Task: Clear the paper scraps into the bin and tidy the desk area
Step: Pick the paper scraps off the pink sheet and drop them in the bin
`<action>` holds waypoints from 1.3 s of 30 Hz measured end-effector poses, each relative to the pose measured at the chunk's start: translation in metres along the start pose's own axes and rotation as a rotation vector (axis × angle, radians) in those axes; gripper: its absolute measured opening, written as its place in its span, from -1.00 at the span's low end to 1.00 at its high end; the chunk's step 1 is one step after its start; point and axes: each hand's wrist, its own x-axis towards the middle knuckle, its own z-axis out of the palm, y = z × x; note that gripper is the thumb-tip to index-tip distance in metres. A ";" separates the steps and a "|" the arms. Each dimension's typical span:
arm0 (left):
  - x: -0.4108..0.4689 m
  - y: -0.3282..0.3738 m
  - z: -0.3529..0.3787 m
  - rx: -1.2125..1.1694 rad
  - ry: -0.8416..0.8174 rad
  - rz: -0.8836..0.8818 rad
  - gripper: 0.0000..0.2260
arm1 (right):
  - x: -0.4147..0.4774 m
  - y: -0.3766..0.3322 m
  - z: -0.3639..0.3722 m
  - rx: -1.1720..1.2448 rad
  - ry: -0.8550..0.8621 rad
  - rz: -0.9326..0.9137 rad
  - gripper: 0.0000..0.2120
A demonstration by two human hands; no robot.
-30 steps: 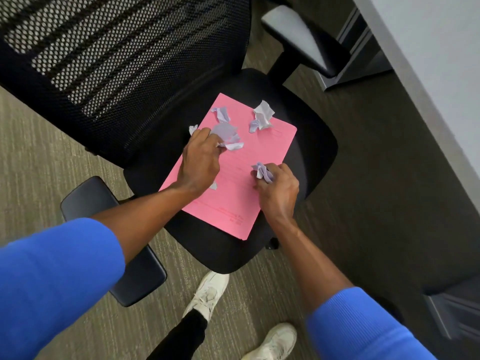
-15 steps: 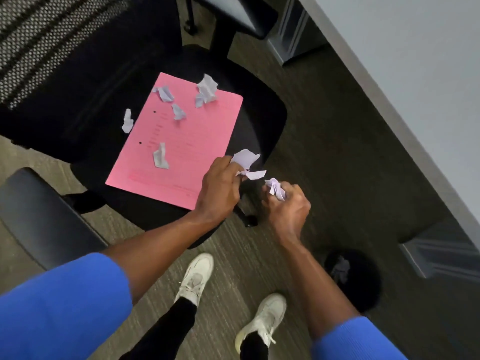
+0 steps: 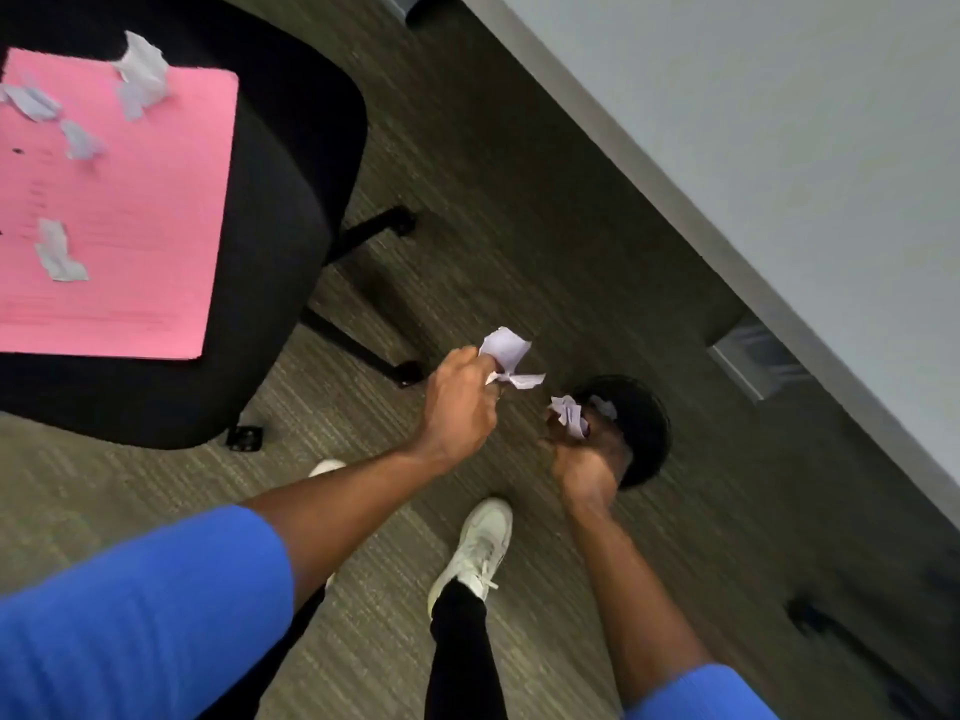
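My left hand (image 3: 460,402) is shut on pale paper scraps (image 3: 506,356) and hovers just left of a round black bin (image 3: 641,423) on the floor. My right hand (image 3: 584,454) is shut on a crumpled scrap (image 3: 569,413), held over the bin's near rim. One scrap (image 3: 602,406) lies inside the bin. A pink sheet (image 3: 145,226) rests on the black chair seat (image 3: 291,200) at upper left, with several loose scraps (image 3: 140,75) on it.
The grey desk top (image 3: 779,122) runs diagonally across the upper right, its edge close above the bin. Chair legs and castors (image 3: 410,371) stick out between seat and bin. My white shoes (image 3: 478,548) stand on the carpet below my hands.
Both hands have carried their scraps away from the chair, rightward and down to the bin. The view has swung right, pushing the chair and pink sheet to the upper left.
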 end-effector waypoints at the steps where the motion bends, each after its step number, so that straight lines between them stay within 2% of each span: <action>1: -0.002 0.009 0.014 0.014 -0.043 -0.018 -0.83 | 0.006 0.016 -0.012 -0.005 0.045 0.037 -0.85; 2: -0.004 0.017 0.028 0.023 -0.077 -0.028 -0.82 | 0.011 0.027 -0.024 -0.075 0.044 0.088 -0.90; 3: -0.004 0.025 0.043 0.019 -0.102 -0.021 -0.80 | 0.017 0.046 -0.032 -0.080 -0.027 0.152 -0.91; 4: -0.005 0.032 0.057 -0.001 -0.126 -0.003 -0.80 | 0.025 0.063 -0.042 -0.041 -0.092 0.207 -0.91; 5: -0.004 0.039 0.072 -0.030 -0.146 0.013 -0.80 | 0.032 0.081 -0.050 -0.015 -0.073 0.236 -0.93; 9: 0.001 0.057 0.129 -0.038 -0.215 0.016 -0.81 | 0.052 0.119 -0.075 0.011 0.090 0.193 -0.92; 12: 0.003 0.063 0.164 -0.022 -0.263 0.047 -0.83 | 0.068 0.140 -0.088 -0.038 0.077 0.203 -0.91; 17: 0.002 0.063 0.210 -0.022 -0.317 0.049 -0.85 | 0.095 0.169 -0.101 -0.143 -0.004 0.255 -0.78; 19: 0.002 0.062 0.224 -0.012 -0.322 0.043 -0.82 | 0.102 0.178 -0.102 -0.108 -0.025 0.283 -0.78; 28: 0.024 0.050 0.261 0.026 -0.466 -0.051 -0.63 | 0.126 0.197 -0.096 -0.163 -0.177 0.279 -0.62; 31: 0.032 0.046 0.265 0.031 -0.510 -0.022 -0.56 | 0.132 0.195 -0.093 -0.134 -0.189 0.306 -0.59; 39: 0.035 0.036 0.256 0.011 -0.586 0.020 -0.42 | 0.126 0.192 -0.087 -0.277 -0.193 0.226 -0.60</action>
